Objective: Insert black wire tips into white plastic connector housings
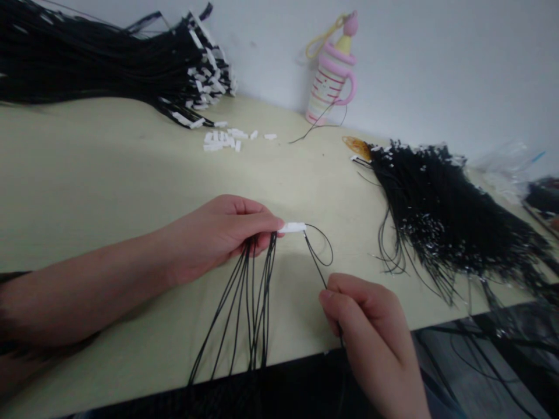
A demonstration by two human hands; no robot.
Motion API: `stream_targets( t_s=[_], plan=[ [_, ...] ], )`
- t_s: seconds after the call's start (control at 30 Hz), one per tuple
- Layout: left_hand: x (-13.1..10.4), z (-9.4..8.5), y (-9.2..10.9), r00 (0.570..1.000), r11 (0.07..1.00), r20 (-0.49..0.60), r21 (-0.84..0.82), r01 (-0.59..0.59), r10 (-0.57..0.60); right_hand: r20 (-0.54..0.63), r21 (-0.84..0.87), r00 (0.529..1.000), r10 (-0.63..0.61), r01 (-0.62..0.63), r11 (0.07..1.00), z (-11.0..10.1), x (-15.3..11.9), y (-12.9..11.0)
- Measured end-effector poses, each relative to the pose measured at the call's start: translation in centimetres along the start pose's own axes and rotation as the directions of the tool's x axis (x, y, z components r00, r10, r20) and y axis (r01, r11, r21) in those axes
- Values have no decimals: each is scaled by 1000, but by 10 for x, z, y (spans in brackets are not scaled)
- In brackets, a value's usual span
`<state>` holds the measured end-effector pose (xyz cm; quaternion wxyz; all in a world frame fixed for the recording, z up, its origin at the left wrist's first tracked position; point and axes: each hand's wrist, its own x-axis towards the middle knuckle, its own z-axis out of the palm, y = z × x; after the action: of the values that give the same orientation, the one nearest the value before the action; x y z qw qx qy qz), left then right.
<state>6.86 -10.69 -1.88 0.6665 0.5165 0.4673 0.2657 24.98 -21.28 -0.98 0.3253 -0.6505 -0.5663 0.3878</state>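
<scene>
My left hand pinches a small white plastic connector and black wires; my right hand grips one thin black wire, mid-insertion; next needs careful seating.

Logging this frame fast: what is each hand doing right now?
Left hand: closed, pinching a white connector and a bunch of black wires.
Right hand: closed, pinching a single black wire.

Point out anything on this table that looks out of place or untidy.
A pink toy-like bottle stands by the wall, odd among the black cords. Small white connectors lie scattered loose near the far bundle. The right pile of cords spills over the table edge.
</scene>
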Motion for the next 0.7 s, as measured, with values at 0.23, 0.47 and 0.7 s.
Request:
stream_targets(
  t_s=[0.23,0.47,0.7],
  plan=[
    [0,0,0,1000,999,-15,44,-8,9,4,7,1000,19,-19,1000,0,-1,2],
    [1,1,-1,999,997,-30,72,-18,20,-42,86,999,32,-28,996,2,-1,-1],
    [-1,2,0,998,996,-43,88,-32,36,30,47,999,18,-19,999,-2,3,1]
  ],
)
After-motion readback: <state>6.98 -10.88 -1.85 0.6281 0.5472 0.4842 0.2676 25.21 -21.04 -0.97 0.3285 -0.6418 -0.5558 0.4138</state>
